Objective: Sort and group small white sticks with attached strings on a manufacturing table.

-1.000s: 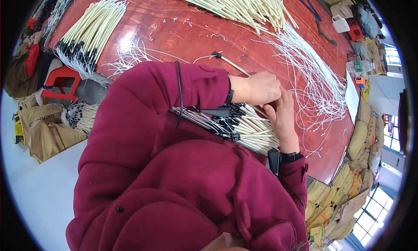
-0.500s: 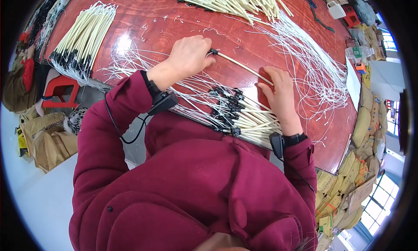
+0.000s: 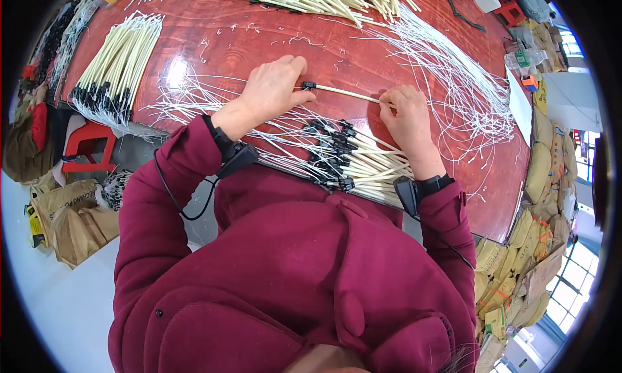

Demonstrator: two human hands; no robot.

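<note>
A thin pale-yellow stick (image 3: 346,92) with a black clip-like piece (image 3: 308,85) at its left end spans the space between my hands above the red table. My left hand (image 3: 273,87) curls at the black end, thumb and forefinger on either side of a thin strand running from it; the other fingers are hidden. The fingertips of my right hand (image 3: 409,114) pinch the stick's right end. Below my hands, at the near table edge, lies a pile of similar sticks (image 3: 369,166) with black ends and long white strands (image 3: 278,146) trailing left.
A bundle of sticks (image 3: 123,56) lies at the left table edge, a larger one (image 3: 324,0) at the far side. Loose white strands (image 3: 473,94) spread on the right. A red stool (image 3: 89,146) and paper bags (image 3: 78,217) stand left; yellowish sacks (image 3: 512,276) are stacked right.
My right hand has closed from spread fingers to a pinch on the stick's right end. The stick's black end has moved slightly out from my left fingers, and the stick lies flatter.
</note>
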